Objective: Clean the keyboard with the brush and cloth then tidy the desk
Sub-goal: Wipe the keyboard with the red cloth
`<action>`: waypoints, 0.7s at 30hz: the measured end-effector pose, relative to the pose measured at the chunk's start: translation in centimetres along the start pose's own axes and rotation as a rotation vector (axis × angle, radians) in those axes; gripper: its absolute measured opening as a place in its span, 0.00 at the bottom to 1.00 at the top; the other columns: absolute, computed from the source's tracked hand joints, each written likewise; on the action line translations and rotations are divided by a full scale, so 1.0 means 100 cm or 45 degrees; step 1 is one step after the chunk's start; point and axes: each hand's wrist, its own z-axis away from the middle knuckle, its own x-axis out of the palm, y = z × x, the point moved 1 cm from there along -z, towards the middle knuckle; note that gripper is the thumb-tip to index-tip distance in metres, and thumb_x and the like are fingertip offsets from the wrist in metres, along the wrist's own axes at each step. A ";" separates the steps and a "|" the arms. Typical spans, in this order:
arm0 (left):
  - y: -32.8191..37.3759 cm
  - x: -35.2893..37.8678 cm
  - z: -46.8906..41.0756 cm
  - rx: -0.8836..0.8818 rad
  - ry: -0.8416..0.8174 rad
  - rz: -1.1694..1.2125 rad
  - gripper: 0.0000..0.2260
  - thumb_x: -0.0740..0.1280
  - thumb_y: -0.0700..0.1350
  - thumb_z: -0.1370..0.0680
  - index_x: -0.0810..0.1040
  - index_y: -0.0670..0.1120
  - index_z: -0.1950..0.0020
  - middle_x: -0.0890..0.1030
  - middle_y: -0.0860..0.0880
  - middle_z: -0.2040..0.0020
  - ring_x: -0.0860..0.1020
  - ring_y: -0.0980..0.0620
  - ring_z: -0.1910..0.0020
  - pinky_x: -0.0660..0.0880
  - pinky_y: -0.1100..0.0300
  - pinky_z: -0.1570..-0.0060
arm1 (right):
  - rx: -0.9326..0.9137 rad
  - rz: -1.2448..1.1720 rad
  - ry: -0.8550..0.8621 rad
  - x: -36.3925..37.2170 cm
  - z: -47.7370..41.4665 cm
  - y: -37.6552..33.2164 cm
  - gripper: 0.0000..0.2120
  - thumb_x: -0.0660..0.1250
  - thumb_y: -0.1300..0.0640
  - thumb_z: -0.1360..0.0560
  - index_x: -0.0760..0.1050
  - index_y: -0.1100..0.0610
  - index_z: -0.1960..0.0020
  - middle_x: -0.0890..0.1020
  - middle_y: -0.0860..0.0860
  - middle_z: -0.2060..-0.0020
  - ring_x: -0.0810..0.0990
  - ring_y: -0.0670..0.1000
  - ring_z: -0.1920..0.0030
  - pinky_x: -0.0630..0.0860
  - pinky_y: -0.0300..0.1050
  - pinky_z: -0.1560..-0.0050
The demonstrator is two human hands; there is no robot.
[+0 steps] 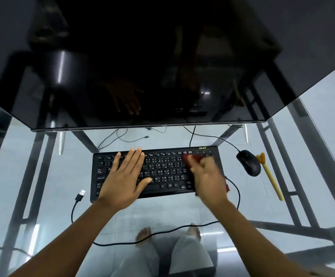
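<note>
A black keyboard (162, 168) lies on the glass desk (182, 212) in the middle of the head view. My left hand (125, 176) rests flat on its left half, fingers spread and holding nothing. My right hand (206, 176) is blurred over the keyboard's right end and grips a dark red cloth (190, 157), which pokes out past the fingers onto the keys. A yellow-handled brush (270, 176) lies on the desk to the right of the mouse, bristles pointing away from me.
A black mouse (249, 162) sits right of the keyboard. The keyboard's cable (162, 235) loops across the near desk to a loose USB plug (80, 194) at the left. A large dark monitor (142, 66) overhangs the back. My legs show through the glass.
</note>
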 end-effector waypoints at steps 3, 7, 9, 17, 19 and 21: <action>-0.002 0.001 0.000 0.004 -0.003 0.014 0.33 0.43 0.65 0.19 0.51 0.44 0.20 0.49 0.48 0.20 0.43 0.52 0.21 0.47 0.43 0.25 | -0.225 0.018 -0.266 0.004 0.012 0.009 0.08 0.57 0.43 0.18 0.73 0.34 0.43 0.76 0.51 0.52 0.77 0.52 0.62 0.77 0.47 0.67; 0.000 0.000 0.000 0.003 0.018 0.029 0.33 0.44 0.64 0.19 0.52 0.44 0.21 0.50 0.48 0.20 0.44 0.52 0.21 0.47 0.43 0.25 | 0.318 -0.151 -0.053 -0.027 0.005 0.037 0.14 0.68 0.37 0.26 0.71 0.46 0.56 0.81 0.57 0.54 0.81 0.56 0.65 0.81 0.56 0.75; -0.001 0.000 0.000 0.006 0.016 0.031 0.33 0.44 0.64 0.19 0.52 0.44 0.21 0.50 0.48 0.20 0.44 0.52 0.21 0.47 0.43 0.25 | 0.387 -0.222 0.040 -0.019 0.010 0.026 0.15 0.65 0.35 0.25 0.70 0.46 0.56 0.82 0.55 0.55 0.82 0.55 0.63 0.82 0.54 0.70; -0.002 0.002 -0.001 0.014 0.032 0.067 0.33 0.46 0.64 0.19 0.53 0.44 0.21 0.51 0.49 0.20 0.45 0.52 0.21 0.47 0.43 0.25 | 0.568 -0.449 -0.057 -0.032 0.026 0.046 0.15 0.68 0.35 0.27 0.71 0.46 0.57 0.78 0.54 0.64 0.78 0.55 0.70 0.82 0.57 0.70; -0.001 0.001 -0.001 0.012 0.038 0.060 0.33 0.46 0.64 0.19 0.54 0.44 0.21 0.52 0.49 0.20 0.46 0.52 0.21 0.48 0.43 0.25 | 0.483 -0.352 -0.010 -0.031 0.028 0.035 0.18 0.62 0.30 0.26 0.75 0.43 0.49 0.79 0.47 0.58 0.79 0.53 0.60 0.82 0.57 0.58; -0.001 0.001 0.000 0.012 0.045 0.060 0.33 0.46 0.64 0.19 0.54 0.44 0.21 0.52 0.49 0.20 0.46 0.52 0.21 0.48 0.43 0.25 | 0.144 -0.040 -0.134 -0.016 0.035 0.017 0.21 0.59 0.27 0.27 0.75 0.42 0.50 0.78 0.45 0.58 0.79 0.51 0.59 0.81 0.54 0.56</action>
